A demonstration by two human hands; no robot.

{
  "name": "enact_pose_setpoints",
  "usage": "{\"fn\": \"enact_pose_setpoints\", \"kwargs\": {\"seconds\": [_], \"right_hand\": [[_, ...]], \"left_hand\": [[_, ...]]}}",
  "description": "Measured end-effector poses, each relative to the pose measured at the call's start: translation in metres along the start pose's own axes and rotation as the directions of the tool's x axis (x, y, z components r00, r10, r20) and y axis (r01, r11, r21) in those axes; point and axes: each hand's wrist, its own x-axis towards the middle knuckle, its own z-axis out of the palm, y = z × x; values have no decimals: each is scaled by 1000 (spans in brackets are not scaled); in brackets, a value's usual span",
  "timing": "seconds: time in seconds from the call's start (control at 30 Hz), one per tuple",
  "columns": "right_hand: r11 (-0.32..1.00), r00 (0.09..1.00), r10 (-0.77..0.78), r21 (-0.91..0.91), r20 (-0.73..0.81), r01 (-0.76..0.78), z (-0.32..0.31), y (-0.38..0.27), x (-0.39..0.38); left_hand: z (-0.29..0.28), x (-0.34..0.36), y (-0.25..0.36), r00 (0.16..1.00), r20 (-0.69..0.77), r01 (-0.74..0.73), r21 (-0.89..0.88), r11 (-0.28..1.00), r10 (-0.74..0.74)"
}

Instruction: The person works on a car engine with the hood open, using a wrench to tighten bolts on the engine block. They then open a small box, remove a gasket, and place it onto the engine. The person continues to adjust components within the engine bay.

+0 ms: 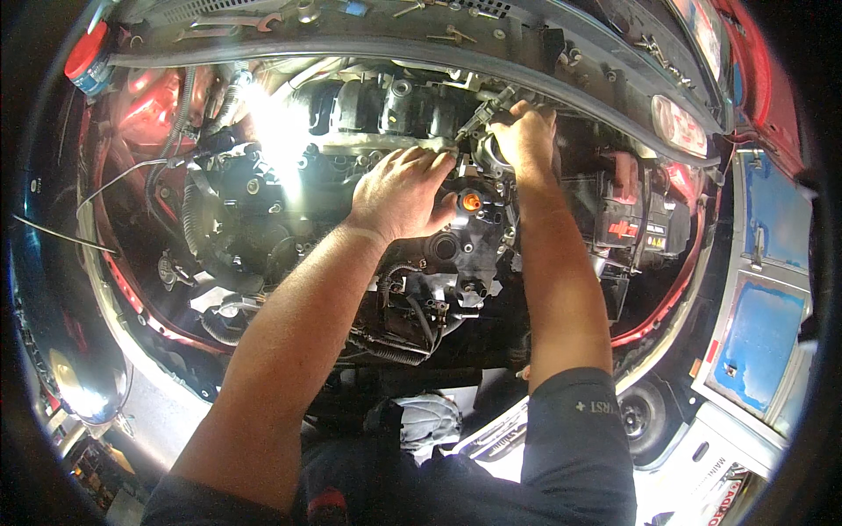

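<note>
I have both arms over an engine bay. My left hand lies over the engine with its fingers stretched out and its thumb apart, just left of an orange cap. Its fingertips reach the rear edge of the engine, beside a silver metal part. Farther back and to the right, my right hand is closed, fingers curled down next to that metal part; what they grip is hidden. The black ribbed intake manifold sits behind my left hand.
A battery stands right of my right forearm. Wrenches and loose bolts lie on the cowl ledge. A red-lidded container sits at the far left corner. A thin cable crosses the left fender. A blue-and-grey cabinet stands at right.
</note>
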Motion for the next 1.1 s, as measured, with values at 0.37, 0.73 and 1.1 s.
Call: {"fn": "enact_pose_setpoints", "kwargs": {"seconds": [0.37, 0.73, 1.1], "right_hand": [[997, 997, -23, 66, -75, 28, 15, 1, -5], [970, 986, -167, 181, 14, 161, -50, 28, -5], [831, 805, -554, 84, 211, 550, -45, 38, -32]], "left_hand": [[1, 0, -1, 1000, 5, 2, -14, 1000, -2], [-1, 2, 4, 999, -34, -11, 20, 1000, 12], [13, 0, -2, 999, 4, -34, 26, 999, 34]]}}
